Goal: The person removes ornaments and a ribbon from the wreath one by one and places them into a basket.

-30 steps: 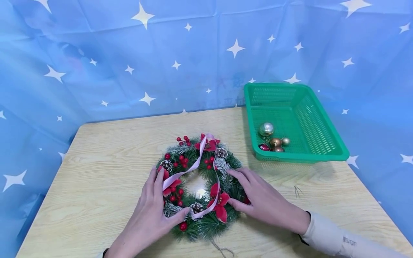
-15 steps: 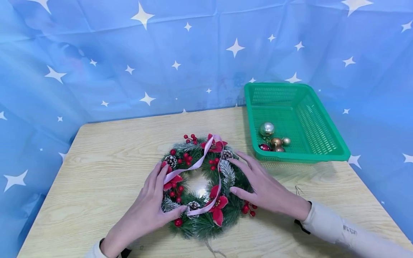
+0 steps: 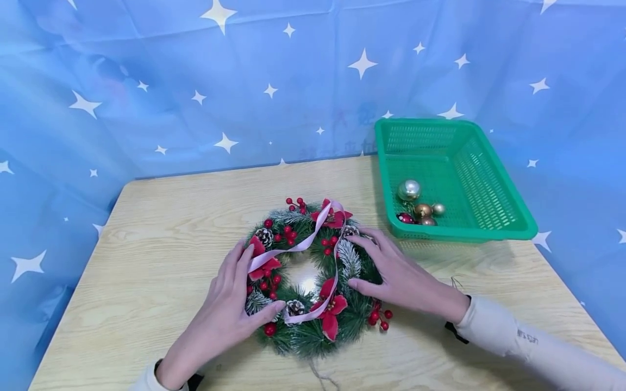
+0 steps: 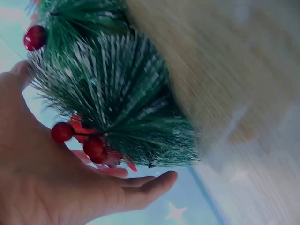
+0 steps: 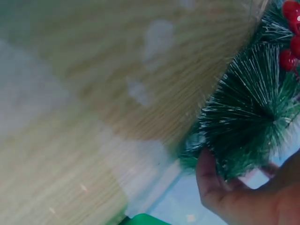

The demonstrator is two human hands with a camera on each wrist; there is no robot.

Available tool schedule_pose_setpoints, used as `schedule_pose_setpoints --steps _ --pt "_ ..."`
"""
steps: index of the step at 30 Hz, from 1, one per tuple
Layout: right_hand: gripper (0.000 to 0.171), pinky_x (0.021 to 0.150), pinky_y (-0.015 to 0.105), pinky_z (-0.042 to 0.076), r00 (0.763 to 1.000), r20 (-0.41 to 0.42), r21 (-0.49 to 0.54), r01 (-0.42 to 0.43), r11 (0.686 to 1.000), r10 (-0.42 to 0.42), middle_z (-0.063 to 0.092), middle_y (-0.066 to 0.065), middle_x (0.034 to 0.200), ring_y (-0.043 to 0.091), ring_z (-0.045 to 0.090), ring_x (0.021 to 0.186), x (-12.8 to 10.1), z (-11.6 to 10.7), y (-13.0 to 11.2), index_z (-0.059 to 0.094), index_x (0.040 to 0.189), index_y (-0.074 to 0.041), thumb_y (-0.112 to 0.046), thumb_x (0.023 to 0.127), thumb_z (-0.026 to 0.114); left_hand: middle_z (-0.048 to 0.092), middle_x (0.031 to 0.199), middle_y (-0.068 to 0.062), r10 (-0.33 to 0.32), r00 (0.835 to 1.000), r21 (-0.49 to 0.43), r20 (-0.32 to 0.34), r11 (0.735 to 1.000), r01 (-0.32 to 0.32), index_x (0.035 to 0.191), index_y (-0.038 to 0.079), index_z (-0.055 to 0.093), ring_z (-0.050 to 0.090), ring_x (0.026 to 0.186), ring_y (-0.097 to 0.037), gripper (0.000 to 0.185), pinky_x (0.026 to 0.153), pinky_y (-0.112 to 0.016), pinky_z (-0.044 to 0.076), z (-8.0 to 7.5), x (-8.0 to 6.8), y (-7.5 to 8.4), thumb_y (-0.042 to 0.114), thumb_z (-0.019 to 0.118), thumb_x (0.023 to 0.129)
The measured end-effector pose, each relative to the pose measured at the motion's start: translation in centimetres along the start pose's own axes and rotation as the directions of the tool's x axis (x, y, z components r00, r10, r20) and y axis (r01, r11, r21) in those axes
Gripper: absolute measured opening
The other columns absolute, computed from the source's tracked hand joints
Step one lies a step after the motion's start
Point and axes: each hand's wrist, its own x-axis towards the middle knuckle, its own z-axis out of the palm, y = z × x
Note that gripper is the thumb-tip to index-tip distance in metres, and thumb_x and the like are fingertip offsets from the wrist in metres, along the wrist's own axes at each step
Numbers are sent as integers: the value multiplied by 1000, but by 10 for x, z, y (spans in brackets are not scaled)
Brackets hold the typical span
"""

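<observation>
A green Christmas wreath (image 3: 313, 332) lies flat on the table, trimmed with red flowers, red berries, pine cones and frosted sprigs. A pale pink ribbon (image 3: 306, 243) loops loosely over its front. My left hand (image 3: 226, 304) holds the wreath's left side, fingers along the outer edge and thumb near the lower pine cone (image 3: 295, 308). On the opposite side, my right hand (image 3: 398, 274) grips the rim, its thumb on the greenery near a frosted sprig (image 3: 349, 259). In the left wrist view, fingers (image 4: 140, 192) reach past berries (image 4: 93, 146); the right wrist view shows bent fingertips (image 5: 206, 171) against the needles.
A green plastic basket (image 3: 464, 233) stands at the back right, holding several baubles, including a silver one (image 3: 409, 190). A twine end (image 3: 320, 374) trails from the wreath's bottom. Loose needles (image 3: 456, 282) lie on the wooden table (image 3: 161, 244). A blue starry cloth hangs behind.
The wreath has turned slightly clockwise and its top berries have shifted right. My right hand moved a little up along the rim, uncovering red berries at the lower right. The head view shifted slightly.
</observation>
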Motion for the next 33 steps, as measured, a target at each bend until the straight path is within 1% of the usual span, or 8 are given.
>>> schedule_pose_setpoints --steps 8,12,16,18,22,27,30,33 --pt "91 98 67 55 998 -44 -42 -41 998 39 34 15 166 40 48 144 -10 8 -17 33 171 -27 -71 99 67 8 180 -16 -77 997 27 -14 997 77 176 11 12 16 162 -45 120 115 -80 27 0 -9 13 78 68 94" --pt "93 90 62 59 995 -55 -53 -85 995 82 33 18 166 42 58 132 -18 14 -27 32 172 -25 -74 99 64 9 180 -16 -94 995 49 -25 994 95 176 11 12 19 161 -46 122 112 -81 31 3 -10 15 81 67 92" --pt "92 87 61 60 992 -60 -60 -111 992 107 32 18 165 41 60 127 -21 17 -33 32 171 -25 -74 100 62 10 180 -16 -109 994 61 -31 992 111 176 11 12 21 160 -47 126 110 -82 33 4 -11 16 84 67 89" --pt "91 88 61 60 992 -63 -63 -115 991 111 33 18 164 40 59 128 -22 17 -35 32 171 -25 -74 100 62 10 180 -16 -114 993 61 -32 991 115 176 11 12 22 160 -48 128 109 -83 34 5 -11 16 85 68 88" --pt "91 85 58 60 990 -57 -57 -129 990 126 32 17 164 38 60 127 -26 19 -38 32 171 -26 -74 100 61 10 180 -16 -110 993 66 -31 992 111 176 11 12 23 159 -48 129 110 -82 34 7 -11 16 84 71 87" --pt "88 77 55 61 991 -29 -48 -134 990 133 31 17 165 38 63 122 -31 15 -39 31 172 -30 -73 101 61 10 180 -16 -80 996 50 -35 995 82 175 10 13 25 158 -49 126 110 -82 34 7 -10 14 77 75 89" --pt "83 74 55 61 993 -32 -48 -115 992 113 32 15 166 38 64 120 -32 11 -37 34 170 -31 -70 103 62 9 180 -16 -62 998 30 -26 998 62 175 10 14 25 158 -49 123 109 -83 33 5 -9 12 72 77 90" --pt "78 78 58 62 996 -61 -58 -75 995 72 34 16 165 41 61 125 -30 5 -34 40 167 -27 -65 104 65 8 181 -16 -48 999 12 -6 999 48 175 11 13 23 159 -49 121 110 -83 32 3 -8 10 70 77 91"
